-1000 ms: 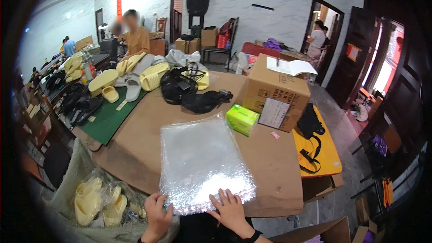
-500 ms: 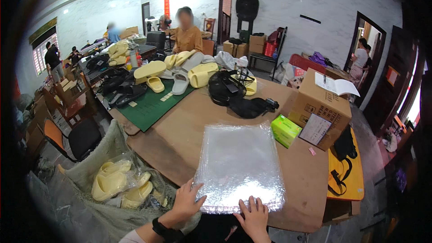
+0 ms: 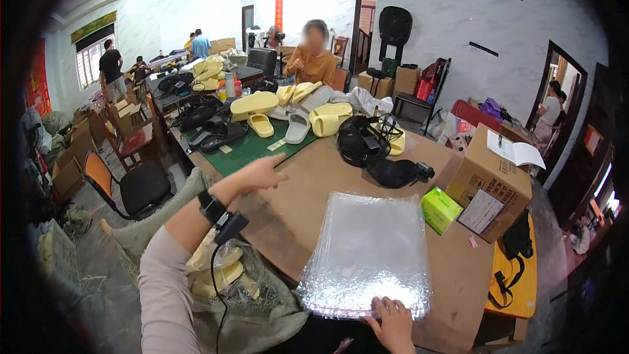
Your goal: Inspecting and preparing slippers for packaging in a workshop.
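Note:
My left hand [image 3: 263, 174] reaches out above the brown tabletop [image 3: 304, 177], fingers stretched and holding nothing. It is nearest to the green mat [image 3: 262, 155] and the slippers lying there, among them a grey slipper [image 3: 297, 130] and a yellow slipper [image 3: 261, 126]. A flat stack of clear plastic bags [image 3: 373, 242] lies at the table's front. On the near edge of that stack rests my right hand [image 3: 394, 325], its fingers lying flat. A black device [image 3: 226, 219] with a cable is strapped to my left wrist.
A woven sack [image 3: 262, 314] with bagged yellow slippers stands left of the table. Black bags [image 3: 362, 144] lie farther back. To the right are a green box [image 3: 440, 210] and a cardboard carton [image 3: 488, 187]. Across the table sits a person [image 3: 314, 59] in orange.
My left hand has left the plastic bags and moved forward over the table. My right hand stays at the stack's near edge. The view has turned left.

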`<act>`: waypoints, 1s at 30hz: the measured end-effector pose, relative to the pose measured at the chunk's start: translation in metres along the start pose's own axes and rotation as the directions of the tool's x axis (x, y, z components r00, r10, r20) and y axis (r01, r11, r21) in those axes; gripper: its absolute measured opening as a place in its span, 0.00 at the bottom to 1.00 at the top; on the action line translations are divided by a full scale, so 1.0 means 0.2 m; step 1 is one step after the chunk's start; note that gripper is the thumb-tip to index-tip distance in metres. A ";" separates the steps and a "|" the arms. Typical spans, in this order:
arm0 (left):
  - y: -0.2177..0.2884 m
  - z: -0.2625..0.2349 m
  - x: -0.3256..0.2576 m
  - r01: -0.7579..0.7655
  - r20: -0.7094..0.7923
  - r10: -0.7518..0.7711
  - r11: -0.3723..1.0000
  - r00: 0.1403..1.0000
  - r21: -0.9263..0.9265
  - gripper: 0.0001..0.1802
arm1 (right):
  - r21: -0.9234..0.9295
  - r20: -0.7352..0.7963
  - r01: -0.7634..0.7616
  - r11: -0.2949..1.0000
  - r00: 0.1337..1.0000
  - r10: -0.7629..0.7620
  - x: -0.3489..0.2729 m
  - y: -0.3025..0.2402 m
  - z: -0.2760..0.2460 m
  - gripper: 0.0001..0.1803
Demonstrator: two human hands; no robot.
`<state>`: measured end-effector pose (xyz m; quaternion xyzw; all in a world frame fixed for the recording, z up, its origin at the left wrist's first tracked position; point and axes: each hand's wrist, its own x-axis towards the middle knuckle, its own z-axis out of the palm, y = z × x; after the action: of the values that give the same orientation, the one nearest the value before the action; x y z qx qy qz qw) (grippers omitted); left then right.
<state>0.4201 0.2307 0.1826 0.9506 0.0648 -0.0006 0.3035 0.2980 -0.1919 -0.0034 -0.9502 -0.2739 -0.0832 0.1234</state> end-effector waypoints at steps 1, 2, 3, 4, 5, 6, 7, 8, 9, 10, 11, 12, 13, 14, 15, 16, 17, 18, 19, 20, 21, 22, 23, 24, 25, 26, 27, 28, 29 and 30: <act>-0.05 -0.01 0.06 -0.058 -0.106 0.069 0.992 0.992 0.108 0.40 | 0.010 -0.009 0.006 1.000 1.000 -0.006 0.00 0.00 -0.01 0.28; -0.08 0.00 0.12 -0.105 -0.201 0.150 0.970 0.968 0.219 0.41 | 0.017 -0.018 0.009 1.000 1.000 -0.009 0.01 0.00 -0.01 0.28; -0.07 -0.03 0.15 -0.107 -0.199 0.151 0.970 0.968 0.217 0.41 | 0.064 0.004 -0.010 0.998 1.000 0.010 0.04 0.01 0.00 0.28; -0.04 -0.05 0.19 -0.070 -0.123 0.103 0.965 0.987 0.252 0.41 | 0.062 0.003 -0.011 0.998 1.000 0.010 0.02 0.01 -0.01 0.28; -0.02 -0.06 0.20 -0.036 -0.050 0.052 0.956 0.997 0.290 0.42 | 0.037 0.025 -0.014 0.999 1.000 0.013 -0.01 0.00 -0.02 0.28; 0.03 -0.06 0.21 -0.046 -0.059 0.066 0.955 0.996 0.293 0.42 | 0.009 0.032 -0.018 1.000 0.999 0.018 0.00 0.00 -0.03 0.29; 0.11 -0.06 0.18 0.021 -0.009 -0.019 0.962 1.000 0.273 0.42 | 0.007 0.035 -0.026 1.000 0.999 0.025 -0.01 0.01 -0.01 0.29; 0.15 -0.05 0.16 0.089 0.044 -0.103 0.962 0.994 0.257 0.42 | 0.005 0.039 -0.033 0.999 0.999 0.033 -0.02 0.03 0.02 0.29; 0.12 -0.02 0.17 0.032 0.016 -0.039 0.949 0.999 0.314 0.40 | -0.003 0.029 -0.019 1.000 0.999 0.019 -0.03 0.02 0.02 0.29; 0.10 -0.03 0.19 0.031 0.014 -0.037 0.949 0.999 0.313 0.40 | -0.005 0.026 -0.018 1.000 1.000 0.018 -0.02 0.02 0.03 0.29; 0.08 -0.03 0.22 0.083 0.076 -0.110 0.952 0.991 0.294 0.41 | 0.007 0.015 -0.009 1.000 1.000 0.009 0.00 0.03 0.04 0.29; 0.08 -0.03 0.22 0.138 0.147 -0.184 0.951 0.972 0.278 0.41 | 0.021 0.011 -0.004 1.000 1.000 0.004 -0.01 0.02 0.04 0.30; 0.06 -0.03 0.24 0.142 0.200 -0.194 0.958 0.960 0.249 0.45 | 0.007 0.000 0.000 1.000 1.000 0.000 -0.01 0.01 0.03 0.30; 0.07 -0.01 0.24 0.137 0.214 -0.193 0.959 0.957 0.249 0.45 | 0.007 0.010 -0.011 1.000 1.000 0.011 0.00 0.00 0.01 0.30; 0.09 0.01 0.24 0.126 0.187 -0.176 0.960 0.967 0.250 0.46 | -0.016 0.000 -0.007 1.000 1.000 0.007 0.01 0.00 0.00 0.30; 0.09 0.02 0.23 0.124 0.157 -0.166 0.960 0.974 0.250 0.46 | -0.037 -0.006 0.004 0.999 1.000 -0.005 0.01 0.00 -0.01 0.30; 0.10 0.02 0.22 0.099 0.088 -0.126 0.960 0.988 0.263 0.48 | -0.024 -0.014 0.017 1.000 1.000 -0.017 0.02 0.00 0.00 0.31; 0.04 0.02 0.26 0.061 -0.019 -0.058 0.935 0.998 0.349 0.48 | -0.020 -0.006 0.020 1.000 1.000 -0.020 0.01 -0.01 -0.02 0.31; 0.02 0.00 0.31 0.044 0.013 -0.053 0.931 0.999 0.361 0.48 | -0.028 -0.021 0.020 0.999 1.000 -0.020 0.01 -0.01 -0.02 0.31; 0.00 0.00 0.35 0.027 0.044 -0.047 0.927 0.998 0.373 0.48 | -0.037 -0.038 0.019 0.999 0.999 -0.021 0.01 -0.01 -0.03 0.31; -0.02 0.02 0.39 0.023 0.040 -0.041 0.926 0.998 0.377 0.48 | 0.005 -0.006 0.006 1.000 1.000 -0.006 0.02 0.00 -0.03 0.31; -0.05 0.05 0.41 -0.002 -0.030 0.017 0.898 0.999 0.439 0.47 | 0.004 -0.021 0.013 1.000 1.000 -0.013 0.03 0.00 -0.02 0.31; -0.09 0.07 0.44 -0.020 -0.096 0.078 0.865 0.992 0.501 0.45 | -0.041 -0.002 0.015 0.999 1.000 -0.015 0.02 0.01 -0.01 0.31; -0.11 0.07 0.45 -0.027 -0.154 0.136 0.829 0.979 0.559 0.44 | -0.084 0.025 0.020 0.996 1.000 -0.018 0.01 0.01 0.01 0.30; -0.14 0.04 0.48 -0.035 -0.216 0.184 0.833 0.959 0.551 0.41 | 0.035 0.105 -0.048 0.998 0.994 0.044 0.02 0.01 0.02 0.30; -0.14 0.05 0.48 -0.053 -0.262 0.226 0.841 0.938 0.538 0.38 | 0.033 0.114 -0.050 0.998 0.992 0.046 0.01 0.01 0.02 0.30; -0.14 0.01 0.51 -0.003 -0.079 0.052 0.853 0.996 0.523 0.34 | 0.003 0.059 -0.012 1.000 0.998 0.012 0.02 0.00 0.02 0.30; -0.13 -0.06 0.56 0.051 0.111 -0.126 0.855 0.986 0.516 0.30 | -0.029 0.007 0.026 0.999 1.000 -0.026 0.03 0.00 0.03 0.30; -0.01 -0.04 0.52 0.148 0.215 -0.266 0.883 0.940 0.446 0.24 | -0.035 0.031 -0.004 0.999 0.999 0.005 0.01 0.01 0.01 0.30; 0.02 -0.05 0.50 0.163 0.313 -0.323 0.881 0.893 0.445 0.26 | -0.014 0.006 0.003 1.000 1.000 -0.003 0.03 0.01 0.00 0.30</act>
<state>0.5195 0.2454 0.1882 0.9582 0.1245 -0.2359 0.1031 0.3036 -0.1912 -0.0020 -0.9508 -0.2751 -0.0826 0.1160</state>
